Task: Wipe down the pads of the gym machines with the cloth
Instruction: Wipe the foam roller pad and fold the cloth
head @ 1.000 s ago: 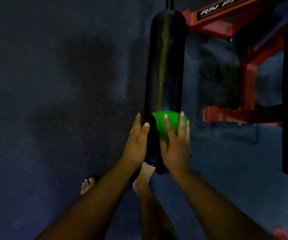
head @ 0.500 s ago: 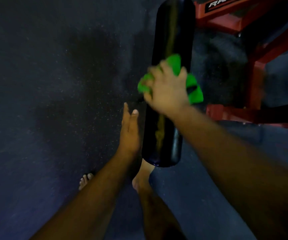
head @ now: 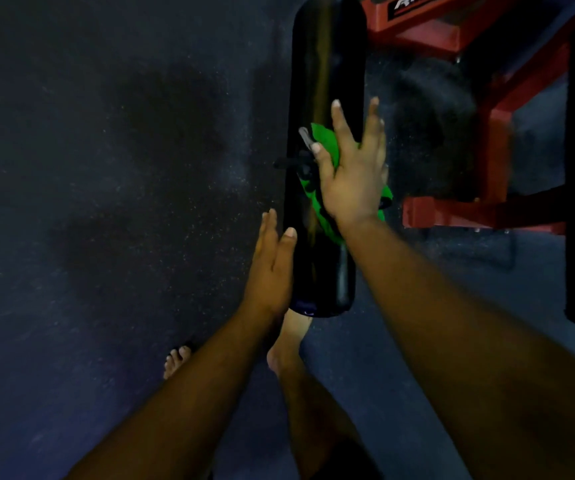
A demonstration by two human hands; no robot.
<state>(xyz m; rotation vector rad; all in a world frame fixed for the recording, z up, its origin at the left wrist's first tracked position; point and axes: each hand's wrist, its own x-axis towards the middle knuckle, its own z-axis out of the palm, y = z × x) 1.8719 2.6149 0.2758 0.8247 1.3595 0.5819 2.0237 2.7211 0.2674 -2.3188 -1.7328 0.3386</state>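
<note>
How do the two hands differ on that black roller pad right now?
The right hand presses the green cloth flat against the roller pad; the left hand is bare. The right sits mid-pad, the left beside the lower end. Both have straight fingers.

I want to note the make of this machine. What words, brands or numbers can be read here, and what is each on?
"RA": white letters on a black label on the red frame, cut off by the picture's top edge; the rest cannot be read.
No text shows on the black roller pad, the green cloth or the floor.
</note>
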